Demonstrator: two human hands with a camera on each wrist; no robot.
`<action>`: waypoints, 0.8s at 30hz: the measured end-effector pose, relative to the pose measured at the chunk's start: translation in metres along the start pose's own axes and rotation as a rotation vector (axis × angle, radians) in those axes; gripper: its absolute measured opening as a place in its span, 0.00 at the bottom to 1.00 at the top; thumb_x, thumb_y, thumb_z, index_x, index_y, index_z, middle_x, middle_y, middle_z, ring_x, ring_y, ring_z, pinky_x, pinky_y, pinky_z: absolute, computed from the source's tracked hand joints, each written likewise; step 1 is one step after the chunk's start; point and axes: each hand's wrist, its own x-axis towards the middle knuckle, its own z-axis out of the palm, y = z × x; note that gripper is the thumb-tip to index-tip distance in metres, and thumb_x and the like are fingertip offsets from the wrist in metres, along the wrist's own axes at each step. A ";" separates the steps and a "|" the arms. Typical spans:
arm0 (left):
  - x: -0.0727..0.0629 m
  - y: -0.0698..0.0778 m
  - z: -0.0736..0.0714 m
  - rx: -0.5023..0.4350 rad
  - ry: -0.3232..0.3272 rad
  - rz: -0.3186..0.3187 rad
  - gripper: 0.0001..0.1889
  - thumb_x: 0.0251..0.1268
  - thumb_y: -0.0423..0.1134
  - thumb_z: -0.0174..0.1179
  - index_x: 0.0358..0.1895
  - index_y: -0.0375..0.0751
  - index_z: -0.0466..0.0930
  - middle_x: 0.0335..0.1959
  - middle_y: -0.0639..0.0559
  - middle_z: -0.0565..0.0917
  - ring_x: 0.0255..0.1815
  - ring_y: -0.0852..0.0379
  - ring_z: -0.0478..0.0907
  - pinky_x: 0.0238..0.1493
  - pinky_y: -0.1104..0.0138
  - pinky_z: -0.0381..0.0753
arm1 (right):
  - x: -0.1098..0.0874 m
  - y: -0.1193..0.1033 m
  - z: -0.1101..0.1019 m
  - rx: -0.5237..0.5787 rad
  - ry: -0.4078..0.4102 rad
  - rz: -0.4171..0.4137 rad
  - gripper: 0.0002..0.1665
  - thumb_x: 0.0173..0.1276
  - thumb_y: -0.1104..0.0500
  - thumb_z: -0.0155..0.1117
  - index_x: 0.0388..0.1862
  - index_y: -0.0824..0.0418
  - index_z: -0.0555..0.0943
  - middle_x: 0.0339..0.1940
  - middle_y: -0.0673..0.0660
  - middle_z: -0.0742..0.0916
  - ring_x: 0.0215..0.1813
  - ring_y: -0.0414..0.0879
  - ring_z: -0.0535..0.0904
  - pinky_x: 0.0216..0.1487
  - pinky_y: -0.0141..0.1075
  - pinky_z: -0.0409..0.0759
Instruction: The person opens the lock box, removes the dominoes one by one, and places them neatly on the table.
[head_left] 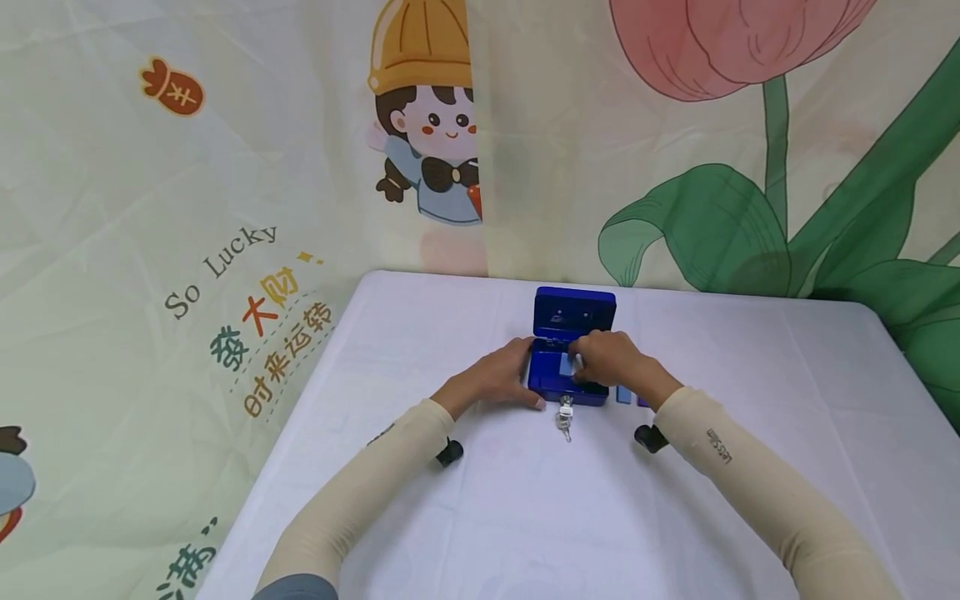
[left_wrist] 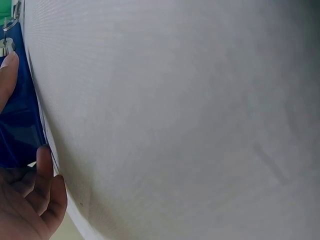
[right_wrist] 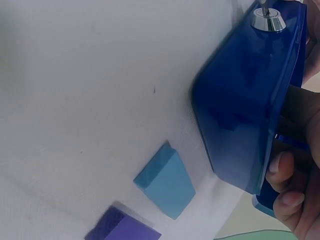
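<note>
A dark blue metal cash box (head_left: 566, 388) stands with its lid (head_left: 573, 312) raised, keys (head_left: 565, 425) hanging from its front lock (right_wrist: 269, 20). My left hand (head_left: 504, 373) holds the box by its left side, thumb toward the front and fingers at the back, as the left wrist view (left_wrist: 30, 205) shows. Inside the box, my right hand (head_left: 611, 360) pinches a light blue block (head_left: 566, 364) between thumb and fingers. Its fingers (right_wrist: 286, 205) show beyond the box wall in the right wrist view, where the pinched block is hidden.
Right of the box lie a light blue block (right_wrist: 167, 185) and a purple block (right_wrist: 127, 231) on the white-covered table (head_left: 420, 350). A printed cloth backdrop (head_left: 540, 208) hangs behind the table's far edge. Black camera mounts (head_left: 651, 438) stick out under both wrists.
</note>
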 end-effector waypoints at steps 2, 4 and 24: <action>0.000 0.000 0.000 0.001 0.001 0.003 0.62 0.46 0.59 0.78 0.81 0.44 0.47 0.73 0.43 0.67 0.73 0.48 0.67 0.76 0.53 0.63 | 0.001 -0.001 0.000 0.003 0.005 -0.004 0.26 0.63 0.49 0.75 0.56 0.60 0.85 0.37 0.55 0.91 0.34 0.47 0.85 0.47 0.46 0.87; 0.000 0.000 -0.001 0.003 0.003 0.005 0.62 0.47 0.59 0.78 0.81 0.44 0.47 0.73 0.43 0.67 0.72 0.48 0.67 0.76 0.53 0.63 | 0.001 -0.002 0.001 0.006 0.010 -0.011 0.26 0.63 0.49 0.75 0.56 0.60 0.85 0.37 0.55 0.91 0.34 0.47 0.85 0.46 0.46 0.87; -0.001 0.001 -0.001 0.007 0.003 0.021 0.62 0.46 0.58 0.79 0.80 0.41 0.48 0.71 0.41 0.68 0.70 0.48 0.69 0.75 0.53 0.65 | 0.005 -0.011 0.002 0.020 0.017 -0.032 0.22 0.63 0.48 0.75 0.48 0.63 0.87 0.33 0.55 0.90 0.32 0.45 0.84 0.43 0.41 0.87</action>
